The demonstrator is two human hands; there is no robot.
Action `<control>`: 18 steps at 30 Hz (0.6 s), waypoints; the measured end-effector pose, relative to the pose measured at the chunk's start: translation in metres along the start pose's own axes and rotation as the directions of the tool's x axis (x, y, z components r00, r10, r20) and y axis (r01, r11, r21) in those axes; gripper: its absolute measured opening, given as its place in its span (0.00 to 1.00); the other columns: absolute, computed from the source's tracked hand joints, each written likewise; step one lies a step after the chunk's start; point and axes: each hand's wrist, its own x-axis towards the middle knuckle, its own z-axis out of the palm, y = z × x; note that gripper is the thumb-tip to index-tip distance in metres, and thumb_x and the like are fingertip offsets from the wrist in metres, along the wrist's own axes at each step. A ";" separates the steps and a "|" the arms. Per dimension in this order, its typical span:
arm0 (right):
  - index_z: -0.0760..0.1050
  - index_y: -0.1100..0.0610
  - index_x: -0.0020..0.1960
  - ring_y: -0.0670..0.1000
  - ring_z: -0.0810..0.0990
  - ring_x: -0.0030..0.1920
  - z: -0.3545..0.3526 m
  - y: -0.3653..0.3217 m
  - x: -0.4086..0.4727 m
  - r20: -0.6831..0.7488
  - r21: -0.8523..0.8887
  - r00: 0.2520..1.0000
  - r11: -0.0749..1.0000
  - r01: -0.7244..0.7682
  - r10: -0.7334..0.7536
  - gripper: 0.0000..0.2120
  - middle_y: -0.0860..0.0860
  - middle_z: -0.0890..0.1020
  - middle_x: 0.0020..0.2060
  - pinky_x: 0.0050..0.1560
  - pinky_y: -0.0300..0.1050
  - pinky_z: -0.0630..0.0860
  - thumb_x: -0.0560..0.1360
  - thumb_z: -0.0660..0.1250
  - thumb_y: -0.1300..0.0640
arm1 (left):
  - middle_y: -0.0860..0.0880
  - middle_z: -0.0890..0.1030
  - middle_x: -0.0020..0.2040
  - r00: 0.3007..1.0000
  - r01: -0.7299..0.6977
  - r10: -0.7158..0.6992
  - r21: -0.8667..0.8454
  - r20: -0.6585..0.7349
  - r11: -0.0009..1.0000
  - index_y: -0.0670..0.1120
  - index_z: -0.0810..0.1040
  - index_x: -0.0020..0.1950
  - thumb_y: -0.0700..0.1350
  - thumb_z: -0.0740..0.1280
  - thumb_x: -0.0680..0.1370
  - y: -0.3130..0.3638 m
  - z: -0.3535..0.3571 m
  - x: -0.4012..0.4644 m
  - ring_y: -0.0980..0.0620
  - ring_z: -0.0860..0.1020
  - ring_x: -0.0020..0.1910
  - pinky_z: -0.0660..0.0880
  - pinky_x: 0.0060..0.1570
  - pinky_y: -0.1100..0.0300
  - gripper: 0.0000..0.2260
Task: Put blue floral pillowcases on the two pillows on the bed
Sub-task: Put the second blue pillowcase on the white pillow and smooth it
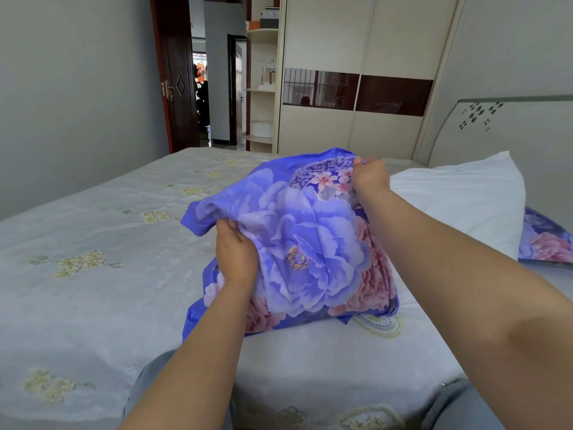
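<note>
On the bed (93,243), the pillow in its blue floral pillowcase (307,240) stands propped on its lower edge, likely so the filling settles into the closed end. The left hand (235,252) bunches a fold of the case at its left side, fingers curled tight into the cloth; the right hand (370,175) pinches the top right corner, seemingly to draw the case up and square it over the filling. Just to the right lies a bare white pillow (465,200), resting on a second floral pillowcase (545,240) that shows beneath it, so one pillow looks nearly covered and the other not yet begun
</note>
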 end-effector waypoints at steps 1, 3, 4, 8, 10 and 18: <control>0.74 0.65 0.60 0.61 0.75 0.60 -0.007 0.004 0.003 -0.026 -0.007 1.000 1.000 -0.003 0.002 0.18 0.62 0.77 0.60 0.57 0.46 0.69 0.81 0.56 0.52 | 0.41 0.76 0.46 1.000 0.022 -0.022 0.040 0.008 0.999 0.37 0.70 0.53 0.41 0.52 0.82 -0.001 -0.001 0.002 0.42 0.74 0.45 0.63 0.41 0.57 0.09; 0.74 0.65 0.61 0.62 0.74 0.61 -0.024 0.014 0.011 -0.072 -0.035 0.997 0.999 -0.022 0.019 0.19 0.63 0.76 0.61 0.59 0.47 0.69 0.80 0.56 0.52 | 0.38 0.77 0.46 0.999 0.045 -0.048 0.113 0.025 0.993 0.37 0.69 0.51 0.42 0.51 0.83 -0.004 -0.004 0.006 0.39 0.74 0.45 0.63 0.40 0.56 0.10; 0.74 0.64 0.61 0.62 0.74 0.62 -0.034 0.017 0.015 -0.095 -0.043 0.995 0.998 -0.034 0.030 0.19 0.63 0.76 0.61 0.60 0.48 0.69 0.80 0.57 0.51 | 0.37 0.77 0.46 0.998 0.039 -0.045 0.143 0.038 0.989 0.37 0.69 0.51 0.41 0.52 0.83 -0.005 -0.005 0.009 0.39 0.74 0.44 0.63 0.39 0.55 0.10; 0.74 0.66 0.62 0.62 0.74 0.63 -0.060 0.032 0.025 -0.150 -0.033 0.984 0.995 -0.099 0.093 0.20 0.63 0.76 0.62 0.61 0.48 0.69 0.79 0.59 0.51 | 0.36 0.77 0.46 0.995 -0.013 -0.007 0.201 0.098 0.980 0.37 0.69 0.51 0.40 0.52 0.82 -0.006 -0.008 0.013 0.39 0.73 0.43 0.63 0.39 0.55 0.09; 0.73 0.68 0.62 0.62 0.73 0.63 -0.063 0.038 0.024 -0.126 -0.029 0.985 0.992 -0.125 0.121 0.21 0.64 0.75 0.62 0.61 0.48 0.68 0.80 0.60 0.51 | 0.36 0.76 0.47 0.990 -0.021 -0.011 0.224 0.140 0.974 0.37 0.69 0.51 0.40 0.52 0.82 -0.007 -0.004 0.014 0.39 0.73 0.44 0.63 0.40 0.55 0.09; 0.75 0.60 0.41 0.54 0.76 0.39 -0.069 0.039 0.017 0.297 -0.096 0.954 0.995 0.002 0.027 0.21 0.56 0.78 0.37 0.40 0.43 0.69 0.71 0.70 0.41 | 0.40 0.73 0.58 0.947 -0.315 0.316 0.344 0.053 0.885 0.42 0.74 0.60 0.50 0.63 0.78 0.042 0.000 0.036 0.40 0.70 0.58 0.65 0.57 0.49 0.15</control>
